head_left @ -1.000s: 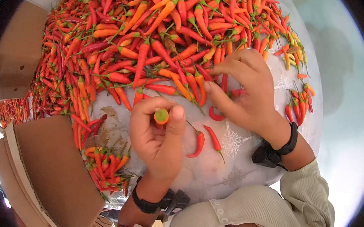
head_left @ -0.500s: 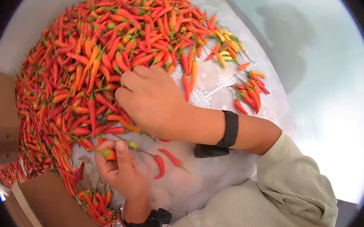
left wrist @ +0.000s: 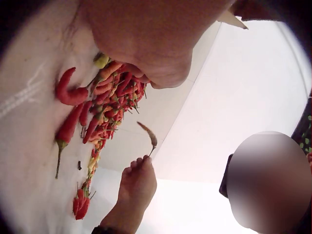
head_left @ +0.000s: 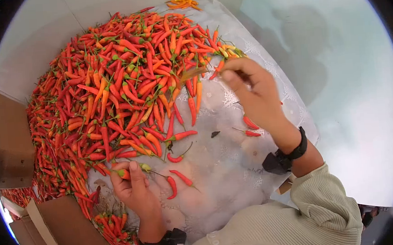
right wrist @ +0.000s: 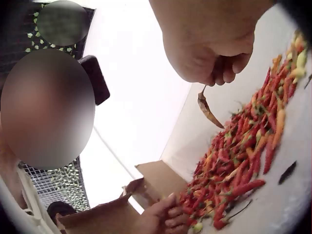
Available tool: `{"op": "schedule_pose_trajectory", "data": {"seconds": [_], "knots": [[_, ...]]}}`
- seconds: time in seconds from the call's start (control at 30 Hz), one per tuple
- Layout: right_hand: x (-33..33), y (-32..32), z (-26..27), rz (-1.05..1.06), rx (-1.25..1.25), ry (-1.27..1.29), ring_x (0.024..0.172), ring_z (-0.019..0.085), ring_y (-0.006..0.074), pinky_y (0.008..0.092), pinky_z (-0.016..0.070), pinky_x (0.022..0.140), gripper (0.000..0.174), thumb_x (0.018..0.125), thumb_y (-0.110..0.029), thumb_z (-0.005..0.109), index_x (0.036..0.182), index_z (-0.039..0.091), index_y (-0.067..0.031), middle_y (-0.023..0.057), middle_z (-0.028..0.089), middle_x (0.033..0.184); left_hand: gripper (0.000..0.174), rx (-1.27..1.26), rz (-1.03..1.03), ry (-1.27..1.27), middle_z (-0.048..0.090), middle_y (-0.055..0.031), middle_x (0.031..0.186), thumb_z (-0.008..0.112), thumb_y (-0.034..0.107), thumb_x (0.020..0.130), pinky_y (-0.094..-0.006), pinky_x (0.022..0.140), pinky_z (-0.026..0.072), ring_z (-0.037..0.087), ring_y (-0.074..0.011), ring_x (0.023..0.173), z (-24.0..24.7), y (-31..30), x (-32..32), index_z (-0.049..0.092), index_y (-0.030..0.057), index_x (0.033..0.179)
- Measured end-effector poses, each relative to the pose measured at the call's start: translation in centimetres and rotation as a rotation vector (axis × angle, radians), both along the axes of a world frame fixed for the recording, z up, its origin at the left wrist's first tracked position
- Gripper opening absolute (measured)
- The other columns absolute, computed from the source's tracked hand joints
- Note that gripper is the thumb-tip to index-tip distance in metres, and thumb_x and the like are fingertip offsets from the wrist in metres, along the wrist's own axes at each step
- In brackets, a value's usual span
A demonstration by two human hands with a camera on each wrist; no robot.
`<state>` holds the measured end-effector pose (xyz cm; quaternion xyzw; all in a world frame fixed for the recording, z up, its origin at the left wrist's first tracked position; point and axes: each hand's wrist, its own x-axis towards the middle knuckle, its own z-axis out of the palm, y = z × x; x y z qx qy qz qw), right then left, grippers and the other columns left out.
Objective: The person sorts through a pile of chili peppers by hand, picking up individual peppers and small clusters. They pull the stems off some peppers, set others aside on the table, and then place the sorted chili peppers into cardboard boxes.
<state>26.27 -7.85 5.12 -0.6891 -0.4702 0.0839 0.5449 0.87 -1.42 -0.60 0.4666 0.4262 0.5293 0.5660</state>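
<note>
My right hand [head_left: 261, 97] is raised over the right side of the table. By its thin stem it pinches a shrivelled brown chili [right wrist: 209, 113], which hangs clear of the heap in the right wrist view and looks blurred in the head view. Low at the heap's front edge, my left hand [head_left: 140, 192] holds an orange-red chili [head_left: 123, 174] with its green cap end showing between thumb and fingers. Beside that hand, a curved red chili [head_left: 172, 188] and a straighter red chili [head_left: 180, 177] lie on the patterned white cloth [head_left: 227, 166]. The large chili heap [head_left: 112, 92] spreads beyond both hands.
A cardboard box [head_left: 71, 227] stands at the lower left, next to a small bunch of chilies [head_left: 110, 228]. Orange chilies [head_left: 183, 4] lie at the far edge. Two red chilies [head_left: 252, 133] rest below my right hand, and a dark scrap [head_left: 215, 134] lies mid-cloth.
My right hand reached into the heap and has drawn back to the right with the brown chili. My left hand keeps its chili. The head view has turned and shows more table.
</note>
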Motion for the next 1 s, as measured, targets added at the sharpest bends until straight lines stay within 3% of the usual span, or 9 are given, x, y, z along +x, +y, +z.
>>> {"op": "schedule_pose_trajectory", "data": {"seconds": [0.13, 0.33, 0.43, 0.53, 0.63, 0.73, 0.83, 1.0], "knots": [[3.9, -2.6, -0.8, -0.225, -0.072, 0.116, 0.078, 0.058, 0.0123, 0.0283, 0.0471, 0.07, 0.023, 0.091, -0.02, 0.06, 0.099, 0.063, 0.0005, 0.0061, 0.064, 0.085, 0.013, -0.039, -0.007, -0.004, 0.048, 0.0016, 0.073, 0.062, 0.013, 0.091, -0.0182, 0.047, 0.0297, 0.038, -0.0035, 0.054, 0.1, -0.1, -0.1, 0.052, 0.0067, 0.09], [8.8, -3.4, -2.0, -0.178, -0.22, 0.054, 0.076, 0.058, 0.0151, 0.0305, 0.0461, 0.072, 0.025, 0.089, -0.022, 0.06, 0.097, 0.064, 0.0017, 0.0089, 0.064, 0.082, 0.012, -0.019, -0.012, 0.03, 0.048, 0.0023, 0.071, 0.063, 0.013, 0.09, -0.0185, 0.045, 0.0294, 0.037, -0.0035, 0.052, 0.0, 0.0, -0.1, 0.052, 0.0072, 0.089], [10.7, -2.5, -2.6, -0.117, -0.46, -0.12, 0.077, 0.06, 0.0211, 0.0329, 0.0467, 0.073, 0.022, 0.087, -0.02, 0.06, 0.098, 0.065, -0.0007, 0.0119, 0.064, 0.084, 0.01, -0.007, 0.003, 0.034, 0.043, 0.0042, 0.067, 0.061, 0.013, 0.091, -0.0178, 0.044, 0.0263, 0.034, -0.0026, 0.052, 0.0, 0.0, 0.1, 0.053, 0.0082, 0.089], [10.7, -1.7, -2.8, -0.19, -0.444, -0.392, 0.086, 0.06, 0.0275, 0.0372, 0.0473, 0.075, 0.02, 0.082, -0.016, 0.063, 0.099, 0.065, -0.004, 0.0132, 0.063, 0.091, 0.011, -0.027, 0.011, 0.053, 0.044, 0.0031, 0.067, 0.061, 0.012, 0.091, -0.0187, 0.044, 0.0278, 0.035, -0.0032, 0.051, 0.1, 0.0, 0.0, 0.051, 0.0076, 0.088], [10.7, -0.5, -2.4, -0.135, -0.438, -0.517, 0.095, 0.058, 0.0308, 0.0404, 0.0472, 0.079, 0.024, 0.077, -0.013, 0.067, 0.1, 0.064, -0.0064, 0.0124, 0.061, 0.098, 0.01, -0.027, 0.0, 0.059, 0.044, 0.0033, 0.068, 0.06, 0.012, 0.092, -0.0181, 0.044, 0.0275, 0.035, -0.003, 0.051, 0.2, 0.1, 0.1, 0.052, 0.0075, 0.089], [10.6, 0.7, -2.3, 0.018, -0.4, -0.594, 0.093, 0.058, 0.0299, 0.0395, 0.0472, 0.079, 0.027, 0.076, -0.004, 0.067, 0.102, 0.063, -0.0037, 0.0126, 0.061, 0.096, 0.009, -0.032, -0.012, 0.06, 0.044, 0.0037, 0.068, 0.059, 0.012, 0.092, -0.0176, 0.044, 0.0272, 0.035, -0.0027, 0.052, 0.2, -0.1, 0.1, 0.052, 0.0072, 0.09], [11.0, 1.5, -2.4, 0.173, -0.563, -0.551, 0.095, 0.056, 0.0303, 0.0402, 0.0464, 0.079, 0.029, 0.073, -0.003, 0.068, 0.101, 0.062, -0.0044, 0.0118, 0.06, 0.094, 0.009, -0.035, -0.003, 0.064, 0.045, 0.0034, 0.068, 0.06, 0.011, 0.091, -0.0178, 0.044, 0.0277, 0.036, -0.0028, 0.052, 0.1, -0.1, 0.0, 0.052, 0.007, 0.091], [10.8, 2.1, -1.6, 0.21, -0.622, -0.502, 0.092, 0.057, 0.0289, 0.0396, 0.0463, 0.076, 0.024, 0.07, -0.005, 0.07, 0.093, 0.061, -0.004, 0.0109, 0.06, 0.093, 0.009, -0.053, 0.007, 0.041, 0.045, 0.0035, 0.065, 0.061, 0.009, 0.09, -0.0183, 0.043, 0.0267, 0.037, -0.0033, 0.05, 0.0, 0.0, 0.1, 0.052, 0.0068, 0.091]]}}
